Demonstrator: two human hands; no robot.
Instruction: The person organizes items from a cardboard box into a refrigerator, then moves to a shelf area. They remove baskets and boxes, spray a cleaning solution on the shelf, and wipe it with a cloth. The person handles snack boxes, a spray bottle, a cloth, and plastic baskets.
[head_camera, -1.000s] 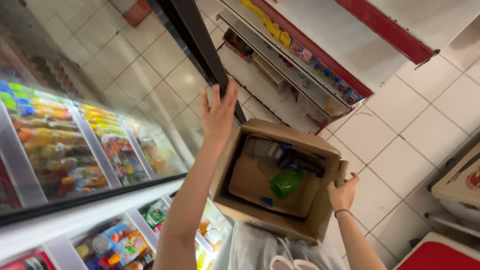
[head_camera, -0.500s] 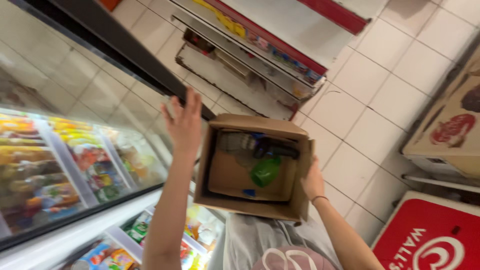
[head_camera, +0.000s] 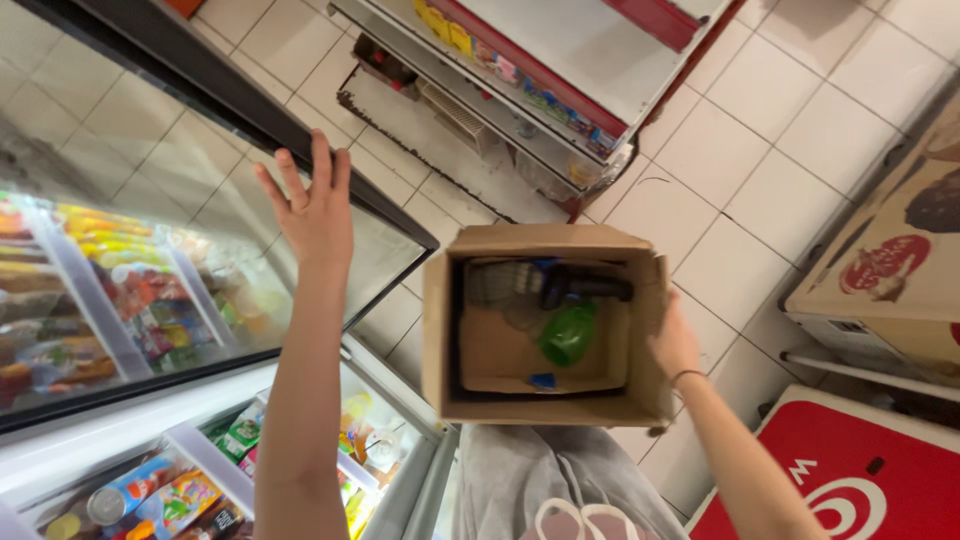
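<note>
The left hand (head_camera: 315, 215) is pressing flat against the freezer's glass lid (head_camera: 150, 230), fingers spread and released, grasping nothing. The right hand (head_camera: 673, 345) is gripping the right wall of an open cardboard box (head_camera: 445, 330), fingers curling behind it. Inside the box, just left of those fingers, a green bottle (head_camera: 568, 333) is lying beneath a dark object (head_camera: 585, 288).

The box (head_camera: 545, 325) sits centre, a bottle (head_camera: 568, 333) in it; the freezer lid (head_camera: 200, 230) lies left, shelves (head_camera: 540, 90) far, the right hand (head_camera: 675, 345) on the box's right wall
</note>
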